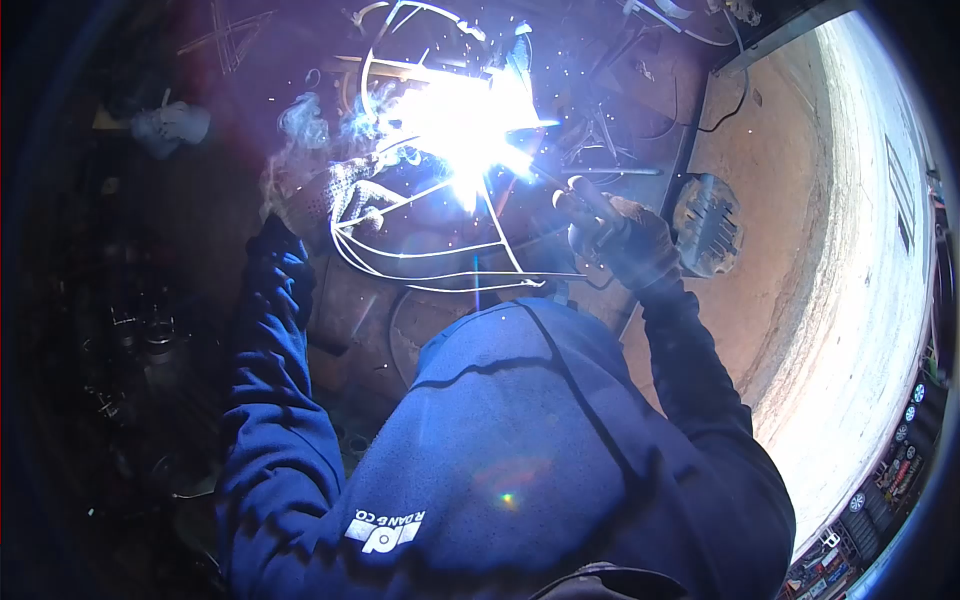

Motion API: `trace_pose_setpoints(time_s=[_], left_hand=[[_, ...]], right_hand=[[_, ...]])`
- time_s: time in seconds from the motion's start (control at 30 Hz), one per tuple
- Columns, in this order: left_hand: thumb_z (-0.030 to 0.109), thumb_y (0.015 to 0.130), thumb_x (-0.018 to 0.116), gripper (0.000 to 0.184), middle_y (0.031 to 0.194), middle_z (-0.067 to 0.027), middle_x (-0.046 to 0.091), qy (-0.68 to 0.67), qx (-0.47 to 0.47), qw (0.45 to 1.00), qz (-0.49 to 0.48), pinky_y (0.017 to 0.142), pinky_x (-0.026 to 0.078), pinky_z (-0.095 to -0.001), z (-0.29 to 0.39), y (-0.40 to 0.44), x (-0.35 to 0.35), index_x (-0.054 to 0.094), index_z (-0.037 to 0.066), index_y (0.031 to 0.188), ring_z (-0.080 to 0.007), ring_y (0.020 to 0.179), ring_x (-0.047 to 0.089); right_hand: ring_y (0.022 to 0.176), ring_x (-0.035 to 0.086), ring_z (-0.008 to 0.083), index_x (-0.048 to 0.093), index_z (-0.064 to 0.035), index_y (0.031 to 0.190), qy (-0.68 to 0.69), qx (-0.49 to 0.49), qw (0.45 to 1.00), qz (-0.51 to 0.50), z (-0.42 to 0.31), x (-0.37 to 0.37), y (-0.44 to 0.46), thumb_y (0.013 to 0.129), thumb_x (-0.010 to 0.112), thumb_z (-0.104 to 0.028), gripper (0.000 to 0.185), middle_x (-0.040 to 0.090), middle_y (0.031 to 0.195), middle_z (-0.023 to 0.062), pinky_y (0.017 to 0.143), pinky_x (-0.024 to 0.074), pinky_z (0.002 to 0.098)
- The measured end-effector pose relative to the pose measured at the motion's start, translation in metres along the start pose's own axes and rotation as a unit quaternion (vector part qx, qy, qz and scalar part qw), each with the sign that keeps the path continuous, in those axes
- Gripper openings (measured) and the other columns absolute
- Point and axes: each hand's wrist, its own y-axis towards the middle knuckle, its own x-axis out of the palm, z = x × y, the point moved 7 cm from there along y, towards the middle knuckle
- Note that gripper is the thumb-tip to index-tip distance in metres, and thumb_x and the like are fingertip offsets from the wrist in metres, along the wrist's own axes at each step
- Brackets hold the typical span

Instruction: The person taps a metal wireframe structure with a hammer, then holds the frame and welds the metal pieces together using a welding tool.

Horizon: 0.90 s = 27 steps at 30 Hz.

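A blinding white welding arc (465,125) burns at the upper middle, throwing sparks and hiding the metal around it. Below it spreads a frame of thin bent metal rods (460,274). My gloved left hand (358,192) has its fingers closed around the frame's left side, partly veiled by smoke (303,125). On the right, my gloved right hand (640,245) is wrapped round the handle of a welding electrode holder (590,205), which points up and left toward the arc. Glare covers the electrode's tip.
A round slotted metal piece (708,225) lies on the brown ground right of my right hand. A dark cable (742,90) hangs at the upper right. Further rods curve into a ring (368,60) behind the arc. A pale object (172,126) sits in the dark at left.
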Motion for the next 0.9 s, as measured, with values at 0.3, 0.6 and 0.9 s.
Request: trace_pose_setpoints(time_s=[0.3,0.6,0.9], left_hand=[[0.041,0.100,0.054,0.050,0.089,-0.0101,0.069,-0.035,0.062,0.997,0.014,0.065,0.053,-0.0241,-0.007,0.004,-0.016,0.063,-0.004,0.120,-0.0111,0.073,0.065],[0.035,0.102,0.054,0.044,0.096,-0.0098,0.068,-0.056,0.108,0.992,0.032,0.066,0.052,-0.0244,-0.012,0.011,-0.033,0.061,-0.002,0.123,-0.0111,0.077,0.064],[0.033,0.101,0.058,0.032,0.073,0.0072,0.054,-0.056,0.081,0.995,-0.007,0.054,0.045,-0.0228,-0.043,0.047,-0.081,0.064,0.007,0.118,-0.0034,0.058,0.048]], right_hand=[[0.104,0.069,0.0360,0.058,0.0028,0.128,0.011,0.037,0.999,0.007,0.002,-0.003,-0.008,0.079,0.068,-0.032,0.061,0.070,0.111,0.0219,0.090,0.0546,0.0423],[0.101,0.069,0.0374,0.060,0.0006,0.126,0.001,0.037,0.999,0.011,0.009,0.008,-0.011,0.077,0.071,-0.034,0.061,0.070,0.109,0.0223,0.086,0.0558,0.0443],[0.101,0.070,0.0374,0.058,-0.0007,0.129,0.153,0.058,0.986,0.036,0.059,0.034,-0.013,0.077,0.072,-0.035,0.064,0.070,0.110,0.0219,0.087,0.0556,0.0439]])
